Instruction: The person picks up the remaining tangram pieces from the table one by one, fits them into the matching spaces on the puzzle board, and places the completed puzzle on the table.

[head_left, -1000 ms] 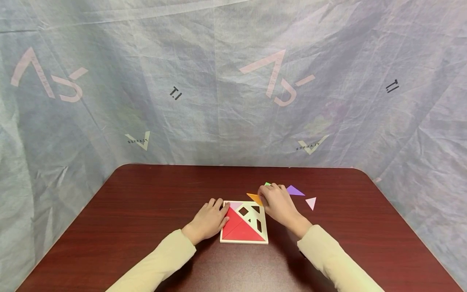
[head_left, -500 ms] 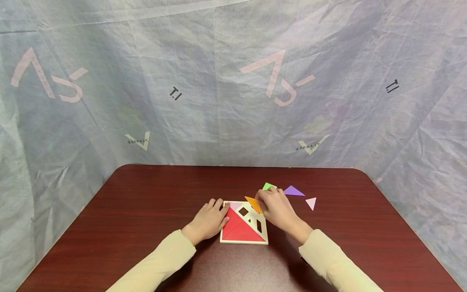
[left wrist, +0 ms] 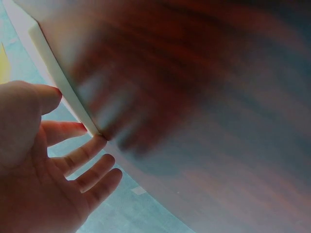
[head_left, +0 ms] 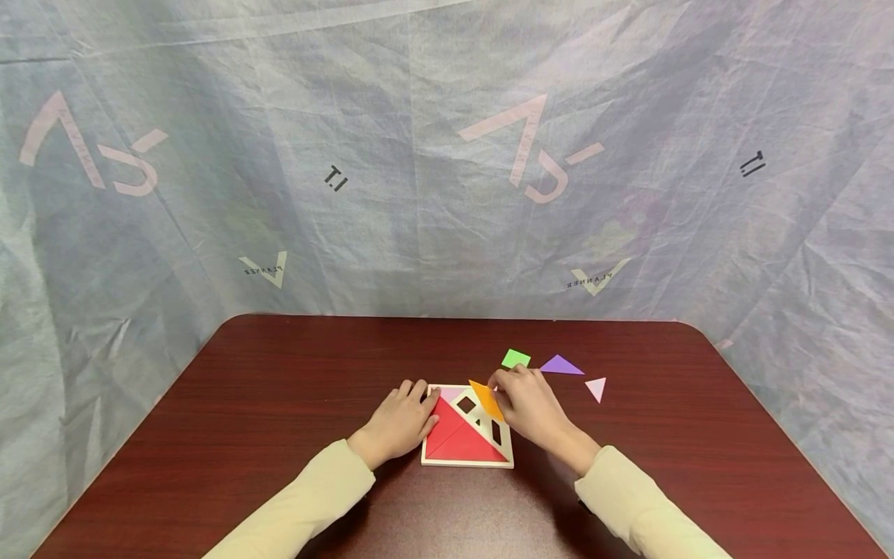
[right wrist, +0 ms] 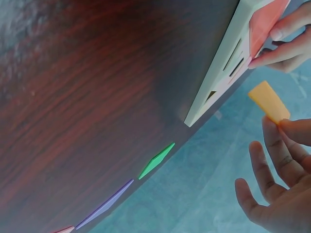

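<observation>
While the left hand (head_left: pixel 400 419) rests with relaxed, fairly straight fingers against the left edge of the square cream-coloured puzzle tray (head_left: pixel 466 460), the right hand (head_left: pixel 528 404) has a flat orange parallelogram piece (head_left: pixel 486 399) pinched between thumb and fingertips. That piece sits tilted just to the left of the right hand, hovering over the tray's far right part, above the cut-out slots (head_left: pixel 496 432); the right wrist view shows it lifted off the tray (right wrist: pixel 218 77), with the other fingers spread loose.

Under the left hand's fingertips there's a big red triangle piece (head_left: pixel 457 439) already lying in the tray, and a small pink piece (head_left: pixel 450 393) at the tray's far left corner, right by those fingers.

Beyond the right hand, on the dark reddish wooden table (head_left: pixel 244 404), lie a small green square piece (head_left: pixel 515 358), a purple triangle piece (head_left: pixel 561 366) and a pale pink triangle piece (head_left: pixel 596 388), all close to the knuckles but not touching them.

The left wrist view is blurry, though the fingers (left wrist: pixel 80 155) look spread along the tray edge.
</observation>
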{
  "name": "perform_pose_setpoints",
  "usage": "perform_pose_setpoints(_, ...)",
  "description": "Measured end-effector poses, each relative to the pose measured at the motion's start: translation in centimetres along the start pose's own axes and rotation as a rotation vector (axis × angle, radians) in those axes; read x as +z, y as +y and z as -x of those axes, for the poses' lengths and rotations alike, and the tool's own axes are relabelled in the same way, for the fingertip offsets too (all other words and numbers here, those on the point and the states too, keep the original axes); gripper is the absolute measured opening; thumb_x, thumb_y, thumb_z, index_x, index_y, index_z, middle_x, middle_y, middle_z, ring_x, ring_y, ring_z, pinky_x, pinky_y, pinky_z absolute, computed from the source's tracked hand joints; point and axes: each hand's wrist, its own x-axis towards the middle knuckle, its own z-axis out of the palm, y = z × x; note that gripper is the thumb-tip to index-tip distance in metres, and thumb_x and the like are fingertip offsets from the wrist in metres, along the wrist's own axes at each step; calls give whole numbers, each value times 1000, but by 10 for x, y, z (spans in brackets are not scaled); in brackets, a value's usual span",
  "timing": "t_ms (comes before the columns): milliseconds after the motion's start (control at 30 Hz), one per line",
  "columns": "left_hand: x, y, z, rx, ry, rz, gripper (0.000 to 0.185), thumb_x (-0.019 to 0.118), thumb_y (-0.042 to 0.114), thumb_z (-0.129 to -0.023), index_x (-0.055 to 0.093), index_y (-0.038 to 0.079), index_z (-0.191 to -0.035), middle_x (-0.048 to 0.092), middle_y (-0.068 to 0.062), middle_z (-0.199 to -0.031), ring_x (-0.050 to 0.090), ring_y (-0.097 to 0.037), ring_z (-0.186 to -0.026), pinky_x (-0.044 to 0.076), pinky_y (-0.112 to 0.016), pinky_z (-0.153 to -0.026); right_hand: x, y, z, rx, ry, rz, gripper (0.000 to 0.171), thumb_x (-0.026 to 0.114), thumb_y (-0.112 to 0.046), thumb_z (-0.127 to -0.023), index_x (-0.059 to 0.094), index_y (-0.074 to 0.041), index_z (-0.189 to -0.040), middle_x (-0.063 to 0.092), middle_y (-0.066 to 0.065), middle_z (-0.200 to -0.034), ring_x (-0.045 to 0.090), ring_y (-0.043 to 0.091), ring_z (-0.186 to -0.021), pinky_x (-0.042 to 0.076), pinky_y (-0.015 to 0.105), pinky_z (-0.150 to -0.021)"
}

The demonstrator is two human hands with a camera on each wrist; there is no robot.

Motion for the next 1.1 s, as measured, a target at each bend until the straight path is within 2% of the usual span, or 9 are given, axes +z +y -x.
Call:
perform_pose_setpoints(167,0,0,0,-1,4,0,40,51,33,-91,58,8,-121,51,-12,-109,48,-27,-97,45,-37,-80,2,-1,2,0,7,-9,15,71,-1,-69,64,-11,-79,61,-5,-64,48,13,-64,42,34,-66)
perform_pose_setpoints(500,2,0,0,-7,-5,-1,40,51,34,-92,57,9,-122,51,-11,-109,48,-26,-97,44,-37,-81,1,-5,5,70,-64,-53,17,71,-2,-73,65,-14,-84,63,-5,-65,53,14,-70,41,35,-69)
perform_pose_setpoints(800,1,0,0,-7,-4,-3,41,51,34,-91,57,9,-123,51,-11,-108,48,-26,-96,44,-36,-80,3,-5,9,27,-49,-49,17,70,1,-70,66,-15,-74,65,-8,-67,52,11,-68,39,30,-65)
perform_pose_setpoints(1100,-1,1,0,-10,-10,5,40,52,34,-91,57,9,-122,51,-11,-109,48,-27,-97,44,-37,-82,4,-5,11,16,-59,-51,13,71,1,-69,69,-12,-72,65,-7,-66,52,9,-65,42,29,-65)
